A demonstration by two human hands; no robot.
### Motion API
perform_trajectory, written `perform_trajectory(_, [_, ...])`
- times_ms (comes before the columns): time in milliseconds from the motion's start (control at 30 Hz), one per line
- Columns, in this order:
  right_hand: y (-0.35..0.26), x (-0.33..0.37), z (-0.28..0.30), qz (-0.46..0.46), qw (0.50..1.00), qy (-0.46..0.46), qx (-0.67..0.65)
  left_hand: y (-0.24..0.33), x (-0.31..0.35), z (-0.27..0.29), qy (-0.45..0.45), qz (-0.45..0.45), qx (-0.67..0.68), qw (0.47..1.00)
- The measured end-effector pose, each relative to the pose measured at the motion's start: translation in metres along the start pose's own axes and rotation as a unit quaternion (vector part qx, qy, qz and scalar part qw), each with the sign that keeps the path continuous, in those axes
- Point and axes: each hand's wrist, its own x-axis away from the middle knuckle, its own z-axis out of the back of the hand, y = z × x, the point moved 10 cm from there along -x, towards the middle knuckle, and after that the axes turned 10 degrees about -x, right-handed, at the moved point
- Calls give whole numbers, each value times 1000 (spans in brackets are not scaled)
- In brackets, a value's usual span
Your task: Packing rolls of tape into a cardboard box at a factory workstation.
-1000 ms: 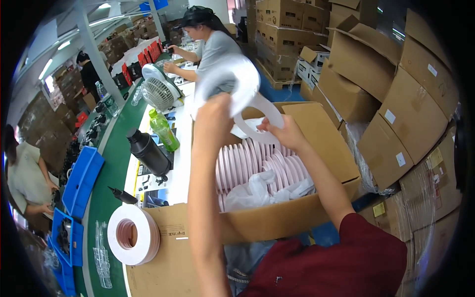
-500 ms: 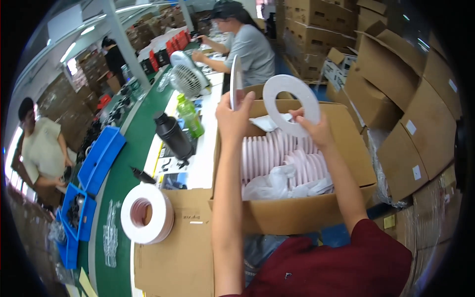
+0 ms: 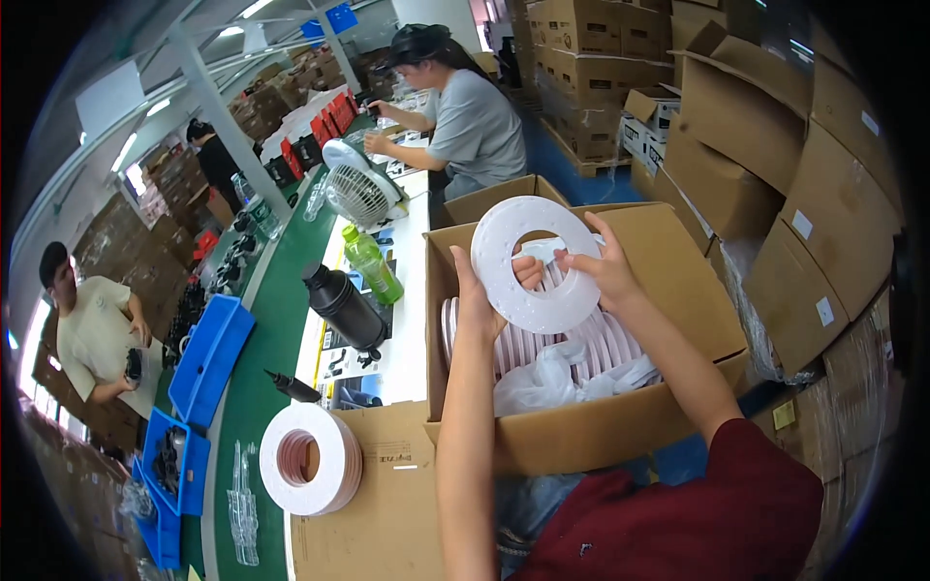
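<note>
A flat white ring (image 3: 499, 276) with small dots on its face is held up over an open cardboard carton (image 3: 581, 426). My left hand (image 3: 475, 295) grips it at its left edge, with fingertips showing through the central hole. On the right edge, my right hand (image 3: 610, 271) pinches the ring, thumb near the hole and forefinger raised. Whether a second ring lies behind it is hidden. Inside the carton stand rows of similar rings (image 3: 513, 351), partly covered by a crumpled white plastic bag (image 3: 552, 378). A stack of white rings (image 3: 337, 460) lies on a cardboard sheet (image 3: 387, 504) to the left.
Along the bench stand a black bottle (image 3: 344, 308), a green bottle (image 3: 372, 263) and a fan (image 3: 360, 194). Blue bins (image 3: 208, 358) line the green surface. A co-worker in grey (image 3: 475, 121) sits beyond the carton. Cardboard boxes (image 3: 746, 126) are piled at the right.
Earlier each hand held a separate ring, apart from each other. Now the hands have come together and lowered, both on the ring facing me.
</note>
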Motion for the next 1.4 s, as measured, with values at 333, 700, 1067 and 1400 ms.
perform_trajectory(333, [-10,4,2,41,992,0,116,72,19,-18,217,-200,-637,712])
perform_trajectory(700, [-6,35,-49,56,979,-143,137,193,108,-43,260,-211,-811,480])
perform_trajectory(1067, [33,65,-47,-64,828,-350,434,301,335,120,407,166,-835,332])
perform_trajectory(1400, [28,84,-66,21,775,-404,485,304,377,186,401,263,-823,305])
